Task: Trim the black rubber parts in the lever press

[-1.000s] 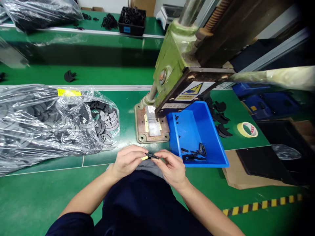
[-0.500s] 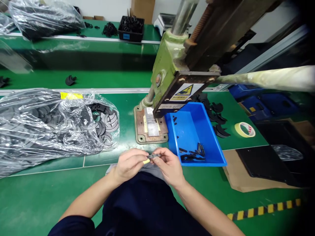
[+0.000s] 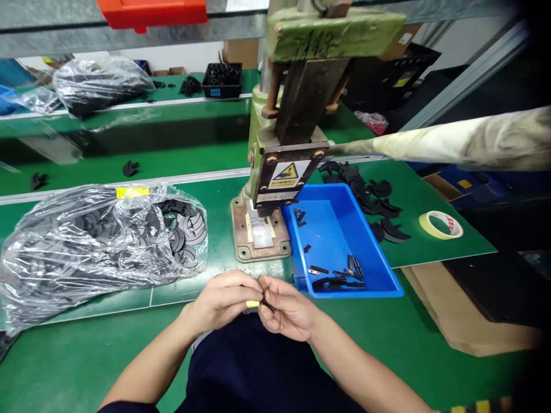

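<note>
Just in front of my body, my left hand (image 3: pixel 224 301) and my right hand (image 3: pixel 288 310) meet at the fingertips, both closed. A small narrow black part (image 3: pixel 268 306) sticks out, tilted, from the pinch of my right hand. At the left fingertips shows a short yellow piece (image 3: pixel 252 304); I cannot tell whether it is worn on a finger or held. Whatever else the left fingers grip is hidden. Beyond my hands stands a green hand press (image 3: pixel 297 166), a metal plate (image 3: pixel 262 234) on its base. Beside it, a blue bin (image 3: pixel 336 223) holds several small black parts.
On the left lies a clear plastic bag (image 3: pixel 103 241) of black curved pieces. Loose curved black pieces (image 3: pixel 365 186) and a tape roll (image 3: pixel 441 224) are right of the bin. The press's wrapped lever (image 3: pixel 439 137) reaches far right. Cardboard (image 3: pixel 465 321) stands below the table's right end.
The view has shifted, showing more of the press top and a red bin above. The small black part has turned from lying level between both hands to tilted at my right fingertips.
</note>
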`<state>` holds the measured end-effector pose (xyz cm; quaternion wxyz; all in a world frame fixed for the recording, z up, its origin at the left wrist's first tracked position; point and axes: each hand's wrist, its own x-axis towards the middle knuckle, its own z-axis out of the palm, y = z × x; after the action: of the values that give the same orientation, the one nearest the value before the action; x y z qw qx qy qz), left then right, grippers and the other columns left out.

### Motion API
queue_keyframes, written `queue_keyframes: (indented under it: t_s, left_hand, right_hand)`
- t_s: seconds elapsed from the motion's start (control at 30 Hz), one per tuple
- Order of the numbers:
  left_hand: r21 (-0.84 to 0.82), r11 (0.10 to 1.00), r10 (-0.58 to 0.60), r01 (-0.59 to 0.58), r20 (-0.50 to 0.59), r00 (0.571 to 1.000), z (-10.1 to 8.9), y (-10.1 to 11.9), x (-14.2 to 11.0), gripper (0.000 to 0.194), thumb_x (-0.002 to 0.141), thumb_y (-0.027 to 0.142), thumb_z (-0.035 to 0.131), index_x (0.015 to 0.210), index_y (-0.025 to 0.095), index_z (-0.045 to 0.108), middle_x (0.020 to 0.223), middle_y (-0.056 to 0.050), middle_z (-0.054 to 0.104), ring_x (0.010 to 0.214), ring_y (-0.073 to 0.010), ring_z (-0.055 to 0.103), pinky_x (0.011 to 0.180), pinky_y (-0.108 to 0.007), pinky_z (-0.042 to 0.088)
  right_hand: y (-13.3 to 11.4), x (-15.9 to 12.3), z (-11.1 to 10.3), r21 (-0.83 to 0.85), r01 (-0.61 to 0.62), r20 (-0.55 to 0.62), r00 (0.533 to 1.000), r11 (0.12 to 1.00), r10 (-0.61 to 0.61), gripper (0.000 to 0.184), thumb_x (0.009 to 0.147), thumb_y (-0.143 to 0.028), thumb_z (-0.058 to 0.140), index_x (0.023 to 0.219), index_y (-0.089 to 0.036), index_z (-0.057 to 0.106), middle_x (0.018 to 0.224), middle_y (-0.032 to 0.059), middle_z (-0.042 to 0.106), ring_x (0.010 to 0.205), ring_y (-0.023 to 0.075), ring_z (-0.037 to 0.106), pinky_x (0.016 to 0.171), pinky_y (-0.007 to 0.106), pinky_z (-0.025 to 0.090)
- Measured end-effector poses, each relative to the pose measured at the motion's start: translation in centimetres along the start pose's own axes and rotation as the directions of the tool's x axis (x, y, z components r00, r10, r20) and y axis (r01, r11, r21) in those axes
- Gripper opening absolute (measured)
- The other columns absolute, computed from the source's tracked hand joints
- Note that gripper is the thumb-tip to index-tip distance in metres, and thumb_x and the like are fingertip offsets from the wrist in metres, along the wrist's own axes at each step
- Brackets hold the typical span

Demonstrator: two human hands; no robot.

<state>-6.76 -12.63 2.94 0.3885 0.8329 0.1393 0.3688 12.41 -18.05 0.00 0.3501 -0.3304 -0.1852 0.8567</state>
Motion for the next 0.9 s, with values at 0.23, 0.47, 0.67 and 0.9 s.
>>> queue_keyframes:
  t_s: [0.23, 0.47, 0.67, 0.9]
  left_hand:
    - [0.34, 0.899, -0.16, 0.276, -0.332, 0.93, 0.0, -4.8, 2.6, 0.01, 0.094, 0.02, 0.06, 0.093, 0.018, 0.07, 0.091, -0.006, 0.073, 0.087, -0.0159, 0.069, 0.08, -0.027, 0.055]
    - [0.508, 0.793, -0.216, 0.335, -0.28, 0.935, -0.4, -12.0, 6.1, 0.02, 0.096, 0.023, 0.053, 0.092, 0.017, 0.072, 0.096, -0.008, 0.072, 0.095, -0.019, 0.067, 0.087, -0.031, 0.054]
    - [0.6, 0.772, -0.245, 0.209, -0.023, 0.969, -1.5, -11.8, 6.6, 0.031, 0.093, 0.014, 0.046, 0.109, 0.016, 0.073, 0.107, -0.011, 0.064, 0.103, -0.0214, 0.062, 0.09, -0.032, 0.052]
    - [0.543, 0.805, -0.259, 0.238, -0.039, 0.965, -1.2, -11.8, 6.3, 0.045, 0.083, 0.004, 0.043, 0.115, 0.016, 0.072, 0.11, -0.01, 0.059, 0.107, -0.0215, 0.059, 0.096, -0.033, 0.05]
  right_hand:
    - [-1.2, -2.7, 0.5, 0.018, 0.147, -0.122, 0.982, 0.989, -0.144, 0.035, 0.09, -0.056, 0.057, 0.089, -0.023, 0.046, 0.06, -0.0041, 0.065, 0.047, 0.0084, 0.059, 0.045, 0.017, 0.038]
    - [-2.7, -6.8, 0.1, -0.136, 0.31, -0.064, 0.945, 0.941, -0.321, 0.034, 0.088, -0.052, 0.062, 0.086, -0.019, 0.055, 0.065, -0.0003, 0.066, 0.055, 0.0093, 0.062, 0.053, 0.021, 0.042]
    - [-4.8, -8.5, -2.4, -0.273, 0.411, -0.155, 0.873, 0.87, -0.462, 0.032, 0.088, -0.052, 0.062, 0.082, -0.02, 0.059, 0.064, -0.0008, 0.063, 0.055, 0.0093, 0.058, 0.053, 0.022, 0.043]
    - [-13.2, -8.9, 0.0, -0.706, 0.698, 0.012, 0.183, 0.121, -0.983, 0.035, 0.08, -0.038, 0.074, 0.112, -0.028, 0.066, 0.115, 0.0053, 0.067, 0.109, 0.0205, 0.065, 0.086, 0.036, 0.057]
